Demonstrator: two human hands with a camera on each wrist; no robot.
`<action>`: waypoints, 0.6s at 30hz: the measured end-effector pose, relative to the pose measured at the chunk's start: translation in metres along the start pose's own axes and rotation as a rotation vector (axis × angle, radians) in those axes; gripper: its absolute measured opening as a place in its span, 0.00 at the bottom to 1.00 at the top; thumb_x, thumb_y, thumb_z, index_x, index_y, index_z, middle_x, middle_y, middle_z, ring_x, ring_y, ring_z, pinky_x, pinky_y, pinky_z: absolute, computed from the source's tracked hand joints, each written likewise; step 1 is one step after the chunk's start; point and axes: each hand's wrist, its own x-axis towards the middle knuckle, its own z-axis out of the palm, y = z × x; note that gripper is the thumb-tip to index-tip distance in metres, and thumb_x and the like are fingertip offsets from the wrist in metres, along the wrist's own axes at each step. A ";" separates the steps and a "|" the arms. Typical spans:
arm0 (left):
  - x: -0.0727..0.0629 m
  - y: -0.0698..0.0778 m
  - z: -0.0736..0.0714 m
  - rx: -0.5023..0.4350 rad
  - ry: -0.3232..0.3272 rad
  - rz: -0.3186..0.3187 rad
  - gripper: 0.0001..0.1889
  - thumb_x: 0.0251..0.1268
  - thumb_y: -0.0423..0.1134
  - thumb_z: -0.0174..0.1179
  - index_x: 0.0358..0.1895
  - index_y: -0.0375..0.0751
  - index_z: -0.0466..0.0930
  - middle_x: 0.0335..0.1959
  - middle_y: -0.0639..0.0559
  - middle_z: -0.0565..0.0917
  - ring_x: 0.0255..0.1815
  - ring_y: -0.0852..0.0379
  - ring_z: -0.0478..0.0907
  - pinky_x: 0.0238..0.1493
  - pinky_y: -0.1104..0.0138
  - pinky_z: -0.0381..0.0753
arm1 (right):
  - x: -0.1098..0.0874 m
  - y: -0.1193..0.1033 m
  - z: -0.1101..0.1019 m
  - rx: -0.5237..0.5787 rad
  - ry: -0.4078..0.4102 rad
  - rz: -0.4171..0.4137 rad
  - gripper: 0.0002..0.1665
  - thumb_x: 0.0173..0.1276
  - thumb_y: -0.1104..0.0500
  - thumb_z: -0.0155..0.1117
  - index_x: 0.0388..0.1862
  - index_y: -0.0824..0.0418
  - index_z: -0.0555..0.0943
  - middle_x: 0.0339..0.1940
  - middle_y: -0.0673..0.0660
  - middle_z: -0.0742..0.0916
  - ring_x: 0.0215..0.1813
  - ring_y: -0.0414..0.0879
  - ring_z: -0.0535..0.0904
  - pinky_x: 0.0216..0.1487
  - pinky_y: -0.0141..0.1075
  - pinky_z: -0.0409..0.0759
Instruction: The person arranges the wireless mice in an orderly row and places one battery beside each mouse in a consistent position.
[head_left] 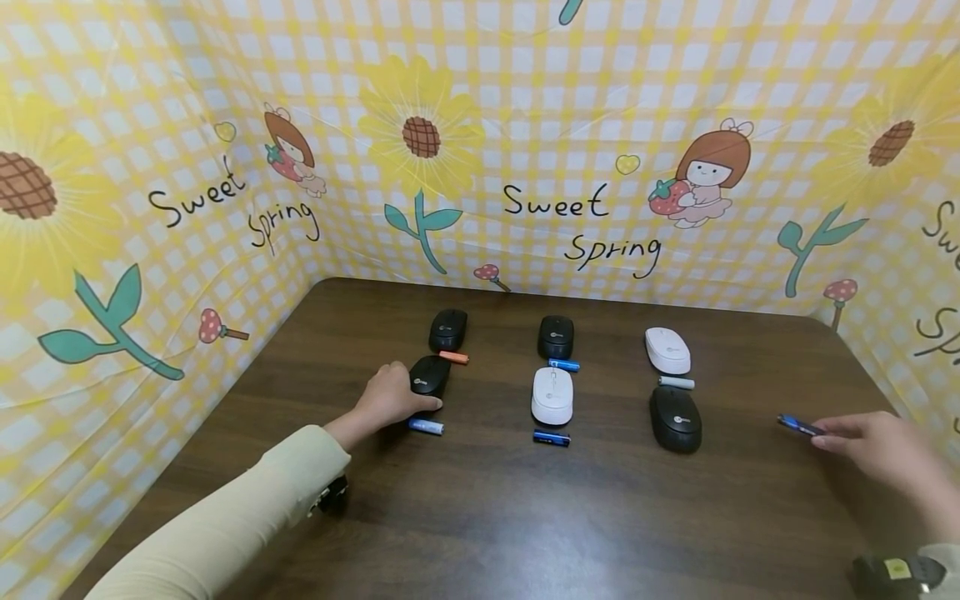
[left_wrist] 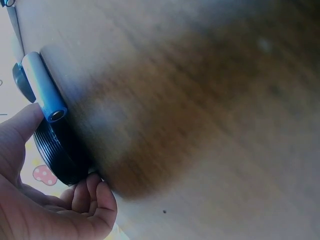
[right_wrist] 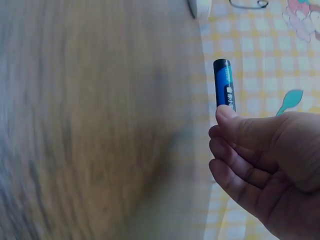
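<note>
My left hand grips a black computer mouse at the front left, thumb on the near side and fingers on the far side. In the left wrist view the mouse's ridged side shows between thumb and fingers. Just in front of it on the table lies a light blue battery; the thumb overlaps its end in the left wrist view, and contact cannot be told. Off to the right, my right hand pinches a blue and black battery by one end between thumb and fingers.
Several more mice stand in two rows, including a white mouse in the middle and a black mouse at right. Batteries lie near them: orange, blue, dark blue and pale grey. Patterned cloth walls the brown table.
</note>
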 end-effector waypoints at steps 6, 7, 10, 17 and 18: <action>-0.001 0.001 -0.001 -0.003 -0.001 -0.003 0.39 0.48 0.56 0.73 0.50 0.23 0.71 0.40 0.37 0.75 0.39 0.45 0.74 0.42 0.52 0.76 | -0.002 -0.020 -0.002 0.028 0.025 -0.036 0.23 0.67 0.50 0.66 0.46 0.71 0.83 0.42 0.74 0.84 0.47 0.78 0.74 0.37 0.65 0.72; -0.001 0.002 -0.001 -0.005 -0.002 -0.003 0.39 0.48 0.56 0.73 0.50 0.23 0.71 0.40 0.37 0.75 0.39 0.45 0.74 0.42 0.52 0.76 | -0.002 -0.023 -0.003 0.038 0.028 -0.041 0.23 0.67 0.50 0.66 0.46 0.71 0.83 0.42 0.74 0.84 0.47 0.78 0.75 0.37 0.65 0.72; -0.002 0.002 -0.001 -0.007 -0.004 -0.005 0.39 0.49 0.56 0.73 0.50 0.22 0.71 0.41 0.36 0.75 0.39 0.45 0.74 0.42 0.52 0.76 | -0.004 -0.033 -0.003 0.068 0.028 -0.052 0.22 0.66 0.52 0.67 0.46 0.71 0.83 0.40 0.71 0.86 0.47 0.77 0.75 0.38 0.65 0.73; -0.002 0.003 -0.001 -0.005 -0.003 -0.006 0.39 0.48 0.55 0.73 0.50 0.22 0.71 0.40 0.36 0.75 0.38 0.45 0.74 0.42 0.52 0.76 | -0.005 -0.055 0.000 0.131 0.009 -0.042 0.21 0.66 0.52 0.68 0.46 0.70 0.84 0.38 0.65 0.87 0.47 0.73 0.78 0.38 0.60 0.75; -0.002 0.003 -0.001 -0.004 -0.003 -0.006 0.39 0.48 0.55 0.73 0.50 0.22 0.71 0.41 0.36 0.75 0.39 0.45 0.74 0.42 0.52 0.76 | -0.005 -0.057 0.001 0.137 0.007 -0.044 0.21 0.66 0.52 0.68 0.47 0.69 0.84 0.38 0.65 0.88 0.47 0.72 0.78 0.39 0.60 0.76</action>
